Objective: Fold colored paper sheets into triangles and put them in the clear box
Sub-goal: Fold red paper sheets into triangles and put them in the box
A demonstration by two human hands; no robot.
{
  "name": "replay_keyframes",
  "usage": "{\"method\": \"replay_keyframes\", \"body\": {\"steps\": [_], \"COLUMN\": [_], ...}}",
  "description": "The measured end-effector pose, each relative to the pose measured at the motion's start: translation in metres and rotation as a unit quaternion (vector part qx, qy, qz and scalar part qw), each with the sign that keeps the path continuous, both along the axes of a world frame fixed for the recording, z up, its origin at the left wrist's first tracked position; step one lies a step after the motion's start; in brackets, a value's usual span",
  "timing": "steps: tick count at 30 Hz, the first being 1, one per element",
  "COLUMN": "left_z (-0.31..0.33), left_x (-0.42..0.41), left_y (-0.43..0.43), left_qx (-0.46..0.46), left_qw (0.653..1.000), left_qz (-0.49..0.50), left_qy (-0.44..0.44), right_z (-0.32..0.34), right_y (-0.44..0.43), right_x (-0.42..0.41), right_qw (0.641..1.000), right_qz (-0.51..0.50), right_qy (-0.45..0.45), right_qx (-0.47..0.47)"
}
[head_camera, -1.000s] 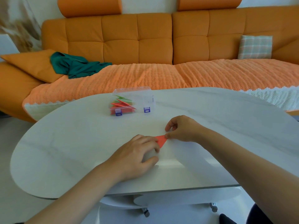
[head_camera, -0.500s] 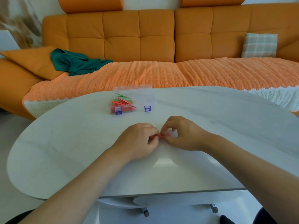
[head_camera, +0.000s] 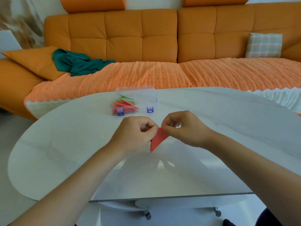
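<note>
A: Where is the paper right now?

B: The red paper triangle (head_camera: 158, 139) is lifted off the counter (head_camera: 65, 152), held between both hands on the near side of the clear box (head_camera: 138, 98). Its long point hangs down toward the near edge.

A: And the grip?

B: The left hand (head_camera: 136, 132) has its fingers (head_camera: 150, 128) curled and pinched together on the triangle's upper left edge. The right hand (head_camera: 184, 129) pinches the top corner, thumb against forefinger. Both are clamped on the paper.

A: Why lift it rather than press it flat?

B: My guess is that two pinches in the air let the person line up the layers and run the crease sharp, or check the shape before storing it.

A: Is the box ready?

B: It sits toward the far side of the counter, a little left of the hands. Folded red and green triangles (head_camera: 124, 104) are stacked in its left part, and two purple latches (head_camera: 150, 109) face the near side. It looks open, though I cannot tell for certain. Being that near, it should need only a short reach forward.

A: Anything else?

B: An orange sofa (head_camera: 123, 35) stands beyond the counter, with a green cloth (head_camera: 76, 62) on its left end.
</note>
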State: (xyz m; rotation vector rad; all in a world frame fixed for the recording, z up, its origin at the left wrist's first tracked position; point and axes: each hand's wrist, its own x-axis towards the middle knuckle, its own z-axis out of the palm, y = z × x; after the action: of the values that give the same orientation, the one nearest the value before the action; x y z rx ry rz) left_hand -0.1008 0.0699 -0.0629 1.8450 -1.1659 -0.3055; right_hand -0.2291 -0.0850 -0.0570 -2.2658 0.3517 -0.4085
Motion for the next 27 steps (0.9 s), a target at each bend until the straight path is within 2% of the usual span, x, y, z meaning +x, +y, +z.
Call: {"method": "replay_keyframes", "body": {"steps": [10, 16, 21, 24, 27], "left_z": [-0.006, -0.002, 0.000, -0.004, -0.007], "left_x": [0.000, 0.014, 0.037, 0.028, 0.017], "left_y": [-0.003, -0.001, 0.005, 0.004, 0.000], "left_qx": [0.047, 0.015, -0.009, 0.014, 0.025], "left_qw": [0.998, 0.998, 0.992, 0.993, 0.993], "left_qz": [-0.005, 0.034, 0.076, 0.041, 0.021], "left_qy": [0.037, 0.048, 0.098, 0.111, 0.111], "right_z": [-0.003, -0.001, -0.008, -0.005, -0.005], "right_y": [0.009, -0.008, -0.028, -0.023, -0.008], "right_x": [0.001, 0.001, -0.003, -0.002, 0.004], "right_qw": [0.999, 0.995, 0.986, 0.993, 0.999], "right_qz": [-0.034, -0.098, -0.156, -0.119, -0.052], "right_qy": [0.010, 0.023, 0.035, -0.003, 0.004], "right_qx": [-0.036, -0.022, -0.040, -0.004, 0.006]}}
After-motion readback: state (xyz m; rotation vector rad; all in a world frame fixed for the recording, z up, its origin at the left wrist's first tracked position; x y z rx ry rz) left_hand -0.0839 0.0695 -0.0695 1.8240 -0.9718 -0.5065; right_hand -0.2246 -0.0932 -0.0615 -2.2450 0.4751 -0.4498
